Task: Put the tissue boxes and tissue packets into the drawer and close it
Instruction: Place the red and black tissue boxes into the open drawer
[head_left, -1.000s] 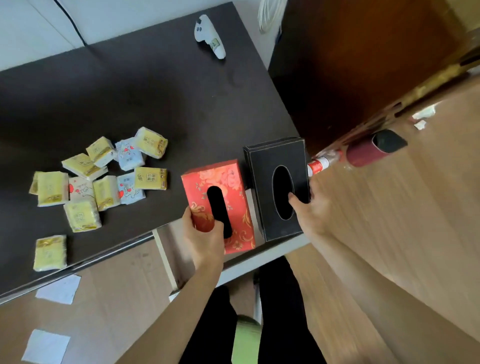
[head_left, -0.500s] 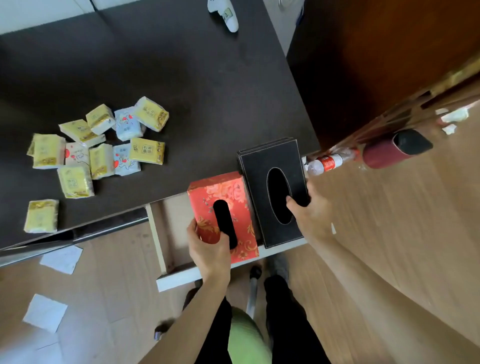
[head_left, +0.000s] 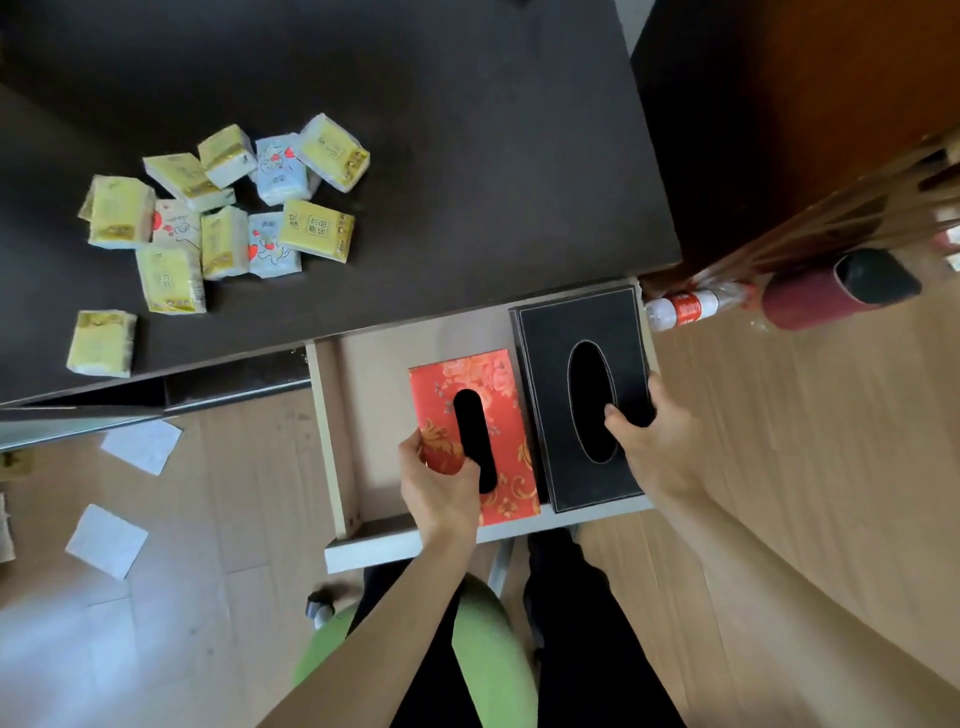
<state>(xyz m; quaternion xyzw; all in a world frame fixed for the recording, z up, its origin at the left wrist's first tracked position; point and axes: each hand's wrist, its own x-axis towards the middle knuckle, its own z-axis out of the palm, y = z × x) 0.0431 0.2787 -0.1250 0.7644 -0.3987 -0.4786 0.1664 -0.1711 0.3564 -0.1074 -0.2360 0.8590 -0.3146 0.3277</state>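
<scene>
Beneath both hands, the open drawer (head_left: 363, 415) stands pulled out from under the dark counter (head_left: 467, 156). The left hand (head_left: 441, 483) is clamped on the near left corner of the red tissue box (head_left: 472, 384), thumb on top beside the dark slot. The right hand (head_left: 660, 441) is clamped on the black tissue box (head_left: 576, 322), thumb at the rim of its oval opening, fingers wrapped round the far side. The two boxes lie side by side, long edges almost touching, inside the drawer's right half; whether they already rest on its floor cannot be told. Both forearms reach forward and down, wrists slightly bent.

To finish this step well, lower each box level until it seats flat, keep the black one tight to the right wall, and let go only then. The space left of the left hand should stay free for the tissue packets (head_left: 218, 208), which lie clustered on the counter, well off to the far left.
</scene>
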